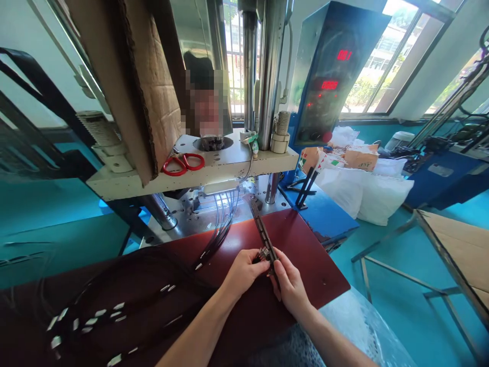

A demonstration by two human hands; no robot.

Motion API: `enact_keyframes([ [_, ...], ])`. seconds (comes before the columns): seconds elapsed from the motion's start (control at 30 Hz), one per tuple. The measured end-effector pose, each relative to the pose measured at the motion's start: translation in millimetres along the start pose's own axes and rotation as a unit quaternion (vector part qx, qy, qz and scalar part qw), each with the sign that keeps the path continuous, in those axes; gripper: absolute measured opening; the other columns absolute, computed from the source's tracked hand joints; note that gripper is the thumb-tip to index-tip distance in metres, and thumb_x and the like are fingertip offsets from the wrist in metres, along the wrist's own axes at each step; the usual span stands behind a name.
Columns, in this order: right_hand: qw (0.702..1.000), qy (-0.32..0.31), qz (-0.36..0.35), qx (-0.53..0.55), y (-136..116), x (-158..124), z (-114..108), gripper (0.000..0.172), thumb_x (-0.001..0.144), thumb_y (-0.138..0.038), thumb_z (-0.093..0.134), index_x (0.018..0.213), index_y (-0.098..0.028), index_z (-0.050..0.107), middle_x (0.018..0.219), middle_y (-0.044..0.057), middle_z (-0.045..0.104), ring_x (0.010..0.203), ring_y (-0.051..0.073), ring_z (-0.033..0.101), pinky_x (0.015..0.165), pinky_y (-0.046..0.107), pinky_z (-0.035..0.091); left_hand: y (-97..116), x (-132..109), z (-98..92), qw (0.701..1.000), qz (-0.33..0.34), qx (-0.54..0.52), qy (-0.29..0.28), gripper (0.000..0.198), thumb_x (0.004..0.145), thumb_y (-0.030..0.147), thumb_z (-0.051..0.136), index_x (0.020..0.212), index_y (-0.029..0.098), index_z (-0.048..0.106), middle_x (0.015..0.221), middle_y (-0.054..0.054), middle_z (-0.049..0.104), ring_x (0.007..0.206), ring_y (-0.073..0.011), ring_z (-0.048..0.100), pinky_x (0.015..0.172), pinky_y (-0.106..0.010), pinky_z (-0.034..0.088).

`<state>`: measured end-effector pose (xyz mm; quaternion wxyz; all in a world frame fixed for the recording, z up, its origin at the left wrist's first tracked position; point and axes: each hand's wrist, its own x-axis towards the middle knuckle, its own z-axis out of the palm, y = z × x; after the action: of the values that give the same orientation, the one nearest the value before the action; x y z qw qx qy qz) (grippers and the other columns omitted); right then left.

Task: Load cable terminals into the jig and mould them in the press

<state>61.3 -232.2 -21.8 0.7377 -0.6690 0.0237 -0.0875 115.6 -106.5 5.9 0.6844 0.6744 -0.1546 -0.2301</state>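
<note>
My left hand (244, 272) and my right hand (288, 280) meet over the dark red worktop (305, 255). Both are closed on the near end of a long, narrow dark fixture strip (261, 229) that points away towards the press. My left fingers pinch a small metal connector (263, 253) at that near end. Black cables (221, 224) run from under the press plate down across the worktop to a pile of cables with silver plugs (99, 311) at the lower left.
A press machine with steel columns (269, 71) stands ahead; red-handled scissors (183, 163) lie on its white plate (229, 168). A cardboard sheet (130, 76) leans at left. A blue control box (332, 76) shows red digits. White bags (367, 191) lie to the right. Another person sits behind the machine.
</note>
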Motion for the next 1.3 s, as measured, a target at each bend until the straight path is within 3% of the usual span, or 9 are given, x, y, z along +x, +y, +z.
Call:
enact_keyframes([
  [0.13,1.000,-0.026,0.007,0.008,-2.6,0.3,1.7,0.049,0.085,-0.053,0.050,0.117,-0.017,0.053,0.054,-0.004,0.046,0.038,0.008,0.035,0.033,0.017,0.030,7.0,-3.0,-3.5,1.000,-0.017,-0.008,-0.005,0.024,0.067,0.036,0.061,0.065,0.013,0.056,0.054,0.003,0.044,0.051,-0.0085,0.034,0.051,-0.022,0.026],
  [0.23,0.998,-0.011,0.036,0.047,-3.8,0.2,1.0,0.052,0.083,-0.055,0.052,0.118,-0.015,0.050,0.051,-0.005,0.047,0.032,0.007,0.032,0.028,0.016,0.027,11.1,-2.8,-10.8,0.999,-0.005,-0.038,0.020,0.026,0.069,0.038,0.062,0.075,0.014,0.054,0.061,0.003,0.048,0.054,-0.0079,0.037,0.052,-0.021,0.029],
  [0.37,0.996,0.005,0.051,0.073,-0.4,-1.4,-0.8,0.055,0.083,-0.055,0.053,0.121,-0.016,0.047,0.053,-0.004,0.050,0.031,0.006,0.033,0.027,0.014,0.028,10.9,-0.1,-17.7,0.996,0.005,-0.086,0.033,0.025,0.075,0.040,0.057,0.078,0.018,0.046,0.052,0.007,0.039,0.047,-0.0071,0.031,0.046,-0.020,0.024],
  [0.5,0.997,-0.007,0.047,0.065,2.7,-2.7,-2.5,0.054,0.082,-0.054,0.055,0.118,-0.015,0.051,0.055,-0.002,0.052,0.032,0.006,0.035,0.027,0.015,0.029,14.0,1.3,-11.9,0.995,-0.072,-0.073,-0.003,0.027,0.064,0.038,0.063,0.067,0.017,0.046,0.044,0.008,0.035,0.041,-0.0060,0.025,0.041,-0.021,0.015],
  [0.63,0.996,-0.012,0.060,0.072,0.4,-2.5,-2.8,0.051,0.082,-0.053,0.055,0.118,-0.017,0.051,0.060,-0.001,0.055,0.034,0.006,0.038,0.029,0.015,0.032,19.0,2.9,-4.2,0.990,-0.120,-0.054,0.048,0.027,0.053,0.033,0.066,0.056,0.016,0.045,0.042,0.008,0.034,0.040,-0.0046,0.023,0.043,-0.022,0.013],
  [0.83,0.997,-0.038,0.050,0.054,-1.5,-1.5,-3.6,0.052,0.084,-0.053,0.052,0.120,-0.015,0.051,0.043,-0.006,0.041,0.031,0.008,0.031,0.028,0.016,0.026,12.4,5.7,-4.7,0.992,-0.102,-0.064,0.033,0.025,0.052,0.033,0.063,0.055,0.015,0.046,0.046,0.006,0.038,0.044,-0.0058,0.026,0.046,-0.023,0.016],
  [1.07,0.998,-0.049,-0.012,-0.034,-0.8,1.4,-1.1,0.045,0.087,-0.050,0.049,0.117,-0.017,0.055,0.051,-0.004,0.042,0.043,0.011,0.039,0.042,0.021,0.040,9.6,1.2,-1.8,0.998,-0.037,-0.022,0.042,0.018,0.062,0.029,0.053,0.055,0.015,0.045,0.050,0.005,0.037,0.048,-0.0077,0.027,0.049,-0.023,0.022],
  [1.3,0.996,-0.025,0.052,0.062,0.4,1.4,-5.4,0.052,0.086,-0.052,0.050,0.122,-0.014,0.046,0.047,-0.006,0.044,0.030,0.006,0.029,0.027,0.014,0.025,22.6,-5.1,-15.0,0.999,0.007,-0.022,0.050,0.032,0.072,0.046,0.055,0.076,0.014,0.053,0.058,0.004,0.044,0.053,-0.0088,0.034,0.051,-0.022,0.026],
])
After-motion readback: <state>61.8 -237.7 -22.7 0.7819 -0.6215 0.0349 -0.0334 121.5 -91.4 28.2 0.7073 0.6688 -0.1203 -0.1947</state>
